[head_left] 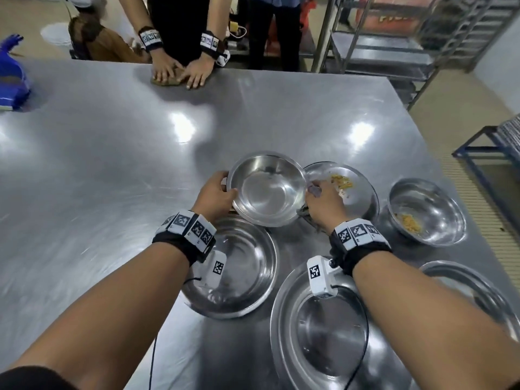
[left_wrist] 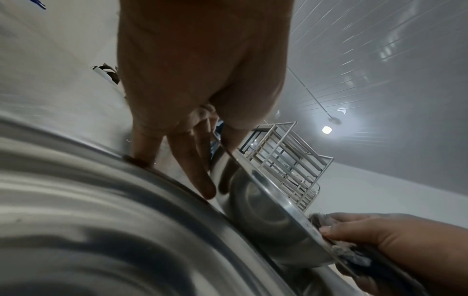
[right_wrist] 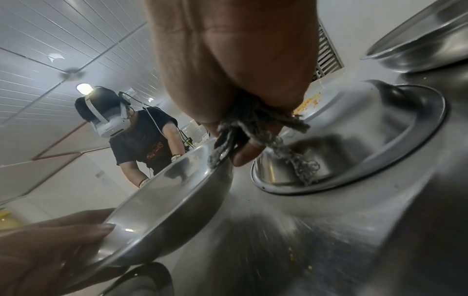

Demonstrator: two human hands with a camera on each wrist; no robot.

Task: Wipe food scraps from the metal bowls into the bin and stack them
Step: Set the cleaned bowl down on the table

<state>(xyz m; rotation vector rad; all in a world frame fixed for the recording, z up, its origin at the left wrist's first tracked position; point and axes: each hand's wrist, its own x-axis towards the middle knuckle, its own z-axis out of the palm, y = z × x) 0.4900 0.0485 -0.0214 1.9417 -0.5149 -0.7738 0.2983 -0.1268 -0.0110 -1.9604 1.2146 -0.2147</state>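
A clean metal bowl hangs tilted just above the steel table, held between both hands. My left hand grips its left rim, thumb inside. My right hand pinches the right rim together with a crumpled grey cloth, whose loose end dangles. Right behind it sits a bowl with yellow food scraps. A smaller bowl with scraps stands further right. The held bowl shows from below in the right wrist view.
An empty bowl lies under my left wrist, a large one under my right, another at the right edge. Across the table a person's hands press a brown cloth. A blue object sits far left, a metal rack behind.
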